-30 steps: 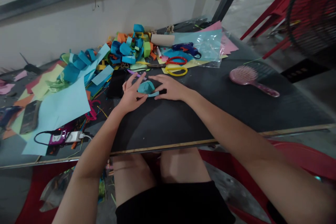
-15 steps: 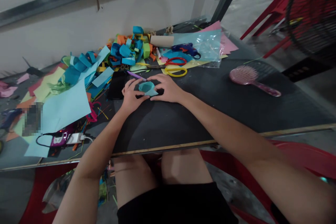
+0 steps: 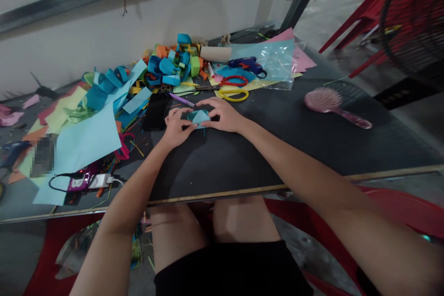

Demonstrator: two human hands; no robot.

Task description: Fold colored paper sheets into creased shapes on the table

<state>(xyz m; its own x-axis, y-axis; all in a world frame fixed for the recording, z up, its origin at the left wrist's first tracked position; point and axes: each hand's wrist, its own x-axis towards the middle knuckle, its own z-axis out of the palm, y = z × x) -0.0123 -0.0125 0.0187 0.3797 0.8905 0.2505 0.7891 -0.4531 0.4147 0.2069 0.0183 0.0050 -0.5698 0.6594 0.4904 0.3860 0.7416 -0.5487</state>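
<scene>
Between my hands is a small folded light-blue paper piece [image 3: 200, 118], with a pointed flap facing me and a darker hollow behind it. My left hand [image 3: 176, 126] grips its left side, thumb at the near edge and fingers curled round the back. From the right, my right hand [image 3: 224, 114] pinches it between thumb and fingers. A black phone [image 3: 155, 112] lies just left of my left hand. Beyond my fingers are a purple pen [image 3: 181, 100] and scissors with a yellow and a red handle loop [image 3: 234, 95].
Folded coloured paper pieces [image 3: 169, 67] are heaped against the wall, near a cardboard tube [image 3: 215, 53] and a blue glue gun [image 3: 248, 65]. Light-blue sheets [image 3: 88, 141] and a purple device with a white plug [image 3: 79, 181] lie left. A pink hairbrush [image 3: 324, 100] lies right.
The light-blue paper piece has turned and tipped in my hands; its pointed flap now stands up toward me, where its open hollow showed before. Both hands keep hold of it.
</scene>
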